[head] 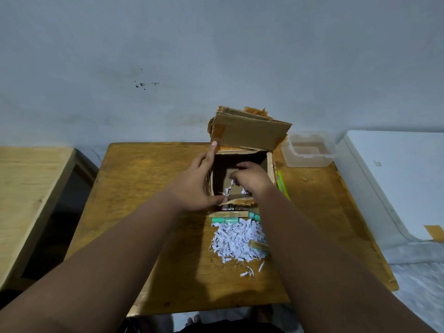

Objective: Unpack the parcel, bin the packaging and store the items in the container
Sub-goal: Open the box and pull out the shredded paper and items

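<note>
An open cardboard parcel stands at the far middle of the wooden table, its flaps up. My left hand grips the parcel's left wall and near corner. My right hand is down inside the box, fingers closed on white shredded paper at the bottom. In front of the box lie a heap of shredded paper, mint-green tubes, a thin tan box and a small tan item. A clear plastic container stands empty to the right of the parcel.
Yellow-green sticks lie beside the parcel's right wall. A second wooden table stands to the left across a gap. A white appliance sits to the right. A grey wall is right behind the table.
</note>
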